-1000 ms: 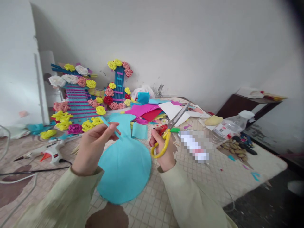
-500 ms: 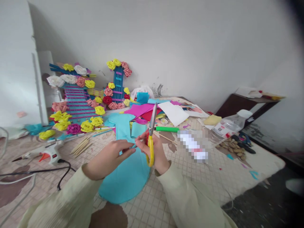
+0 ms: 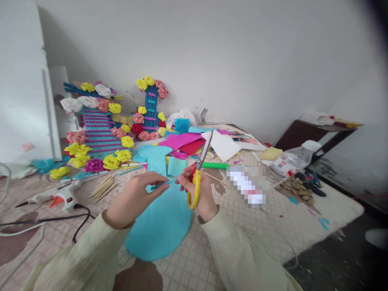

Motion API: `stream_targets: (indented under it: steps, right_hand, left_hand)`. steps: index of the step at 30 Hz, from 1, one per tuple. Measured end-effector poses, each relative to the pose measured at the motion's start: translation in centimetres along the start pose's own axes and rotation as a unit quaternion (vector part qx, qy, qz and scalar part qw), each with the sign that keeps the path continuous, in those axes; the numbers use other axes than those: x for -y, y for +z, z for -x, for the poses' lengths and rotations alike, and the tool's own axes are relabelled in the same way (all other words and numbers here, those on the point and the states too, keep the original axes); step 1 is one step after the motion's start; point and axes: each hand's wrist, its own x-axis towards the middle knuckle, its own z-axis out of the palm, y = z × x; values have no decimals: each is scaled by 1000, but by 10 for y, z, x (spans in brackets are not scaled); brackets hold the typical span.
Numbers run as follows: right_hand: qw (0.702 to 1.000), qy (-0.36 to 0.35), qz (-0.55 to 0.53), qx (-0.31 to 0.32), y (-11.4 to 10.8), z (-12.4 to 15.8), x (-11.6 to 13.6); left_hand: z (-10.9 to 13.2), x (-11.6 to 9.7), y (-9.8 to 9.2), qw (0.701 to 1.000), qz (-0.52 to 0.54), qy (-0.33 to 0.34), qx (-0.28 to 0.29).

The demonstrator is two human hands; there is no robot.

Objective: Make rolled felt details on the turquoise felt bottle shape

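Note:
My left hand (image 3: 131, 198) pinches a thin blue strip (image 3: 159, 185) between thumb and fingers, over a large light-blue paper cutout (image 3: 160, 232) with a rounded lower end. My right hand (image 3: 206, 198) has a pair of scissors (image 3: 197, 184) with yellow and red handles hooked in it, the blades pointing up and away, close together. The right thumb and fingertips meet near the strip's right end; whether they grip it is hard to see. A small light-blue paper piece (image 3: 177, 165) lies just beyond the hands.
To the left are a glue gun (image 3: 65, 194) with a black cord and several wooden sticks (image 3: 104, 188). Flower-covered blue craft pieces (image 3: 101, 129) stand behind. Coloured paper sheets (image 3: 182, 141), a green stick (image 3: 215, 165), a plastic bottle (image 3: 292, 159) and peanuts (image 3: 297, 189) lie further off.
The hands have moved slightly apart, with more of the blue strip showing between them. The scissors have tilted to the right in my right hand.

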Motion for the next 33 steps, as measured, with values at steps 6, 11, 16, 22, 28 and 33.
stream_targets:
  steps: [6,11,16,22,28,33]
  right_hand:
    - [999,5,-51,-7,-2,-3,-4]
    - [996,20,-89,14,-1,-1,-6]
    - [997,-3,-75,16,1,1,-4]
    - [999,2,-46,20,1,3,-3]
    - [999,-15,-5,34,1,3,0]
    - [1000,-21,11,20,0,4,1]
  left_hand:
    - [-1,-6,2,981,148,-94,-81]
    - [1,-10,17,931,314,-159,-98]
    - [3,-16,27,908,365,-171,-111]
    - [2,-16,36,856,467,-205,-82]
    - [1,-13,41,802,531,-248,-113]
    - [2,-16,43,790,540,-263,-127]
